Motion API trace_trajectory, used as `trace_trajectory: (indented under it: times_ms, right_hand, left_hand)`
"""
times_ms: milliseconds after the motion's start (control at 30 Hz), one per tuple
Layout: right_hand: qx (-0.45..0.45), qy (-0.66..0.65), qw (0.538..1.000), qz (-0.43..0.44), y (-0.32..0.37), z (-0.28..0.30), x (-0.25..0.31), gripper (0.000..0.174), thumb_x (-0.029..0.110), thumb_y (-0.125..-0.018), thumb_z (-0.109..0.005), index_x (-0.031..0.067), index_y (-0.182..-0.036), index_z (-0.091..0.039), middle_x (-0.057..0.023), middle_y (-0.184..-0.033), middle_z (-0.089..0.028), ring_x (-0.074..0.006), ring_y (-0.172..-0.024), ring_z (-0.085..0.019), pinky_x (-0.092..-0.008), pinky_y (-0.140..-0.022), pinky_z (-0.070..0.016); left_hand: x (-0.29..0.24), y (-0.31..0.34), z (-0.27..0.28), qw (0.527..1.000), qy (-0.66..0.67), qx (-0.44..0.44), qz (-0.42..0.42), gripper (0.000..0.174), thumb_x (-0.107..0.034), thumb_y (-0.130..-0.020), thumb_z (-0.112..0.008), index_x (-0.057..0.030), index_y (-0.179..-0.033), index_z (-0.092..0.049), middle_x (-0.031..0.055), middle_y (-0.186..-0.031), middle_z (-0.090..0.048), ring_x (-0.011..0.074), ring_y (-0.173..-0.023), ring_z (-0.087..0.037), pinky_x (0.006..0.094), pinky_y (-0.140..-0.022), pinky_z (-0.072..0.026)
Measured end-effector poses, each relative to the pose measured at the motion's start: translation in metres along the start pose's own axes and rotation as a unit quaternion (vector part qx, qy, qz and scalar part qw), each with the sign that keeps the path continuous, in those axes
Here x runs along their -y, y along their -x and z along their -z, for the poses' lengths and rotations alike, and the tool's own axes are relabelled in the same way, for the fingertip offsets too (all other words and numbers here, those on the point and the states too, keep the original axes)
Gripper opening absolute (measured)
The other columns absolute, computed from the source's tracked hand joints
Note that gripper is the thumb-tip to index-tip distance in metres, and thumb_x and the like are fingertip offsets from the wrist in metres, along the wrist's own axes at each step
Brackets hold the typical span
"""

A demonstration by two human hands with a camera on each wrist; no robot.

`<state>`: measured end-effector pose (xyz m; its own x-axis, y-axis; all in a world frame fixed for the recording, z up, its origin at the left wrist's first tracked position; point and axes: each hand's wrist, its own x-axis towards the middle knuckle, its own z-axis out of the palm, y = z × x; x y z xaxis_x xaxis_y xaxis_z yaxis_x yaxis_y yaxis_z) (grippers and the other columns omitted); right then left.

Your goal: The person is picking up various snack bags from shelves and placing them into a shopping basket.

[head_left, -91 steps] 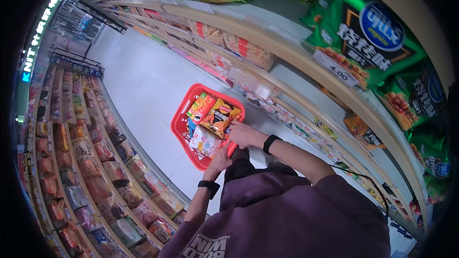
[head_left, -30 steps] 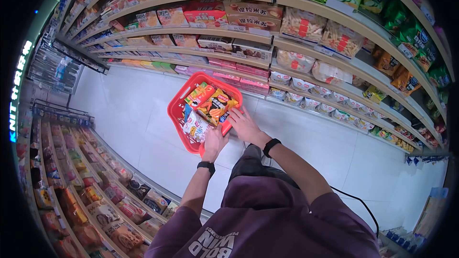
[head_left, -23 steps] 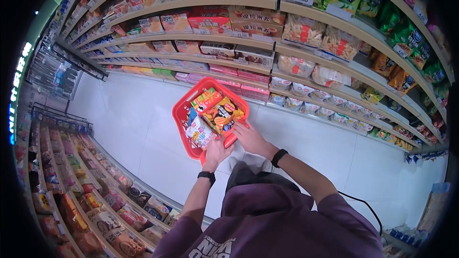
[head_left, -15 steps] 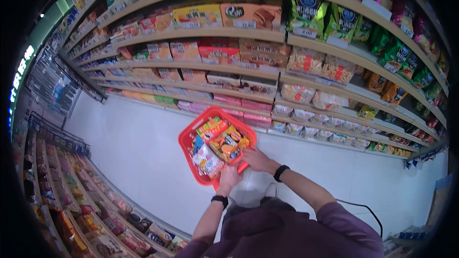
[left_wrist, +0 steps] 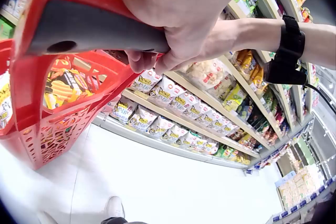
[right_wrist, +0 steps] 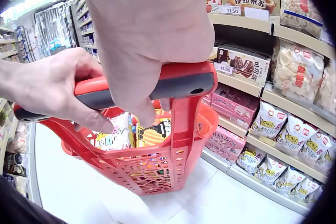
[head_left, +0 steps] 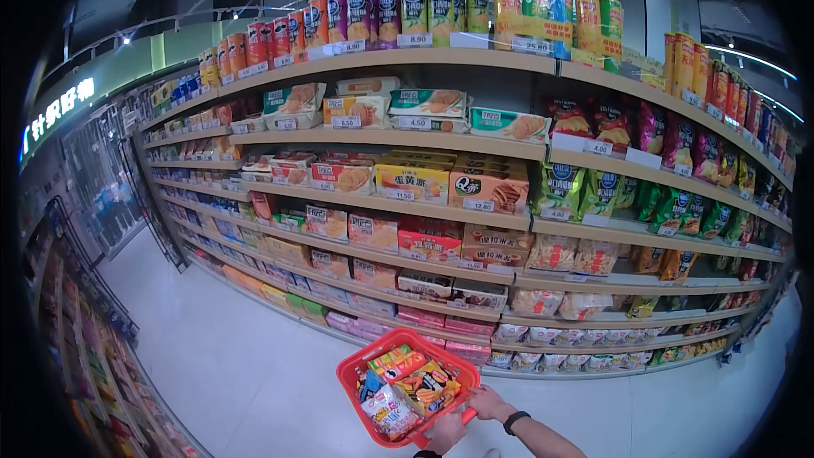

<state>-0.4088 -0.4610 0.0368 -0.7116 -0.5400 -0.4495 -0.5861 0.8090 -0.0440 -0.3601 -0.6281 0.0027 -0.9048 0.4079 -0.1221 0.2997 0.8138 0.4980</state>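
Low in the head view is a red basket (head_left: pixel 348 380) holding an orange-red snack box (head_left: pixel 396 363), a yellow-and-black chip bag (head_left: pixel 426 386), a white snack bag (head_left: pixel 391 412) and something blue. My left hand (head_left: pixel 447 432) and right hand (head_left: pixel 489 404) are at its near side. In the left wrist view, my left hand (left_wrist: pixel 176 3) grips the red-and-grey handle (left_wrist: pixel 94 28). The right wrist view shows my right hand (right_wrist: pixel 152 35) curled round one end of that handle and my left hand (right_wrist: pixel 55 85) round the other.
Shelves (head_left: pixel 373 202) of boxed biscuits, chip bags and canisters (head_left: pixel 414 10) rise ahead. More packed shelves (head_left: pixel 64 331) line the left side. Pale floor (head_left: pixel 229 348) runs between them, with black rails (head_left: pixel 93 263) at the left.
The head view has tilted up from the basket towards the shelves, so basket and hands sit lower in it. Both hands stay at the basket's handle; the right fingers, straighter earlier, are now curled.
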Motion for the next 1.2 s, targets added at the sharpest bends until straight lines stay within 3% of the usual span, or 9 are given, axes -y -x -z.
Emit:
trace_trajectory:
  times_ms: [267,367,500,767,867,933,967,1100,1200]
  right_hand:
    - [0.056,-0.042,0.997,-0.033,0.021,-0.013,0.062,0.037,0.026,-0.076,-0.065,0.0174,-0.112,-0.064,-0.0028,-0.122,-0.062,-0.0293,-0.134,-0.041,-0.0518,-0.111,-0.0301]
    - [-0.034,-0.104,0.994,-0.015,0.027,-0.040,0.084,0.036,0.033,-0.077,-0.067,0.0190,-0.110,-0.067,-0.0027,-0.116,-0.065,-0.0271,-0.126,-0.048,-0.0510,-0.111,-0.0303]
    - [0.021,-0.199,0.980,0.003,0.044,-0.014,0.119,0.038,0.033,-0.078,-0.066,0.0185,-0.113,-0.065,-0.0072,-0.109,-0.067,-0.0295,-0.112,-0.059,-0.0482,-0.099,-0.0432]
    - [0.039,-0.237,0.970,0.042,0.042,-0.017,0.153,0.041,0.033,-0.079,-0.064,0.0231,-0.119,-0.060,-0.0094,-0.106,-0.067,-0.0312,-0.104,-0.062,-0.0472,-0.086,-0.0496]
    - [0.042,-0.249,0.965,0.063,0.039,-0.019,0.167,0.042,0.034,-0.080,-0.063,0.0248,-0.121,-0.058,-0.0102,-0.105,-0.067,-0.0318,-0.101,-0.063,-0.0469,-0.081,-0.0520]
    - [-0.071,-0.266,0.953,0.124,0.017,-0.076,0.169,0.041,0.037,-0.081,-0.061,0.0287,-0.122,-0.057,-0.0137,-0.095,-0.068,-0.0345,-0.082,-0.066,-0.0464,-0.065,-0.0528]
    - [-0.041,-0.266,0.962,0.041,0.030,-0.053,0.175,0.044,0.040,-0.080,-0.062,0.0257,-0.121,-0.058,-0.0151,-0.093,-0.068,-0.0352,-0.083,-0.066,-0.0461,-0.067,-0.0529]
    - [-0.004,-0.267,0.964,0.018,0.041,-0.016,0.175,0.035,0.038,-0.073,-0.064,0.0103,-0.094,-0.068,-0.0167,-0.095,-0.069,-0.0331,-0.090,-0.066,-0.0462,-0.076,-0.0529]
    - [-0.005,-0.256,0.967,0.002,0.035,-0.030,0.175,0.030,0.031,-0.073,-0.065,0.0121,-0.096,-0.070,-0.0155,-0.089,-0.069,-0.0324,-0.087,-0.066,-0.0463,-0.079,-0.0510]
  left_hand:
    - [0.031,0.047,0.000,0.997,-0.019,0.028,-0.076,0.036,-0.032,-0.075,-0.068,-0.0037,-0.097,-0.066,0.0185,-0.071,-0.067,0.0355,-0.066,-0.068,0.0453,-0.065,-0.0567]
    - [0.060,0.060,-0.024,0.984,0.056,0.101,-0.135,0.048,-0.045,-0.084,-0.062,-0.0044,-0.110,-0.063,0.0214,-0.090,-0.068,0.0383,-0.080,-0.066,0.0478,-0.071,-0.0523]
    - [0.077,0.095,-0.004,0.975,0.022,0.053,-0.215,0.041,-0.041,-0.083,-0.064,-0.0082,-0.108,-0.065,0.0167,-0.084,-0.068,0.0319,-0.073,-0.066,0.0458,-0.068,-0.0527]
    - [0.097,0.120,0.004,0.985,-0.065,0.099,-0.125,0.033,-0.041,-0.079,-0.068,-0.0140,-0.098,-0.069,0.0123,-0.076,-0.068,0.0298,-0.066,-0.066,0.0440,-0.060,-0.0527]
    - [0.103,0.130,0.029,0.973,-0.052,0.078,-0.210,0.037,-0.037,-0.075,-0.069,-0.0098,-0.101,-0.069,0.0178,-0.070,-0.067,0.0351,-0.065,-0.068,0.0456,-0.063,-0.0565]
    - [0.079,0.132,0.058,0.979,-0.065,0.125,-0.145,0.042,-0.042,-0.074,-0.069,-0.0181,-0.109,-0.069,0.0183,-0.075,-0.068,0.0348,-0.068,-0.068,0.0461,-0.065,-0.0563]
    - [0.086,0.129,0.051,0.978,-0.061,0.140,-0.140,0.042,-0.047,-0.076,-0.068,-0.0251,-0.111,-0.068,0.0150,-0.080,-0.069,0.0317,-0.072,-0.069,0.0484,-0.066,-0.0566]
    - [0.071,0.127,0.069,0.977,-0.045,0.157,-0.140,0.046,-0.041,-0.073,-0.070,-0.0113,-0.108,-0.066,0.0165,-0.084,-0.069,0.0343,-0.077,-0.068,0.0469,-0.071,-0.0551]
    - [0.065,0.128,0.073,0.982,-0.032,0.131,-0.132,0.038,-0.040,-0.073,-0.071,-0.0060,-0.091,-0.068,0.0171,-0.081,-0.069,0.0361,-0.076,-0.067,0.0479,-0.073,-0.0541]
